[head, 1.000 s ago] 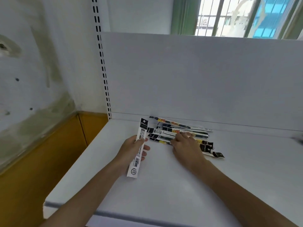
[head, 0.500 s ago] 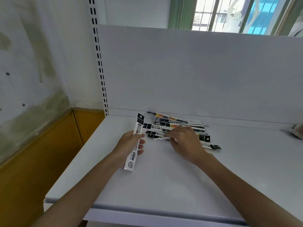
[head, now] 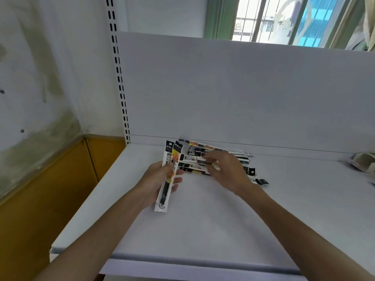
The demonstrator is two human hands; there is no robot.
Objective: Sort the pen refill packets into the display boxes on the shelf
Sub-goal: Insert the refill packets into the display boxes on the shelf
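My left hand grips two long pen refill packets stacked together. The front one has orange and yellow print, and the white one lies behind it. They point away from me over the white shelf. A pile of several more refill packets lies by the shelf's back panel. My right hand is over that pile, its fingers loosely curled and its fingertips at the packets, slightly blurred. No display boxes are in view.
A white back panel rises behind the pile. A slotted upright stands at the shelf's left rear corner. A pale crumpled object lies at the far right. Beyond the shelf's left edge is a wall with yellow panelling.
My right hand pulled a packet from the pile and passed it to my left hand, which now holds two. The right hand is back over the pile. The view shifted slightly.
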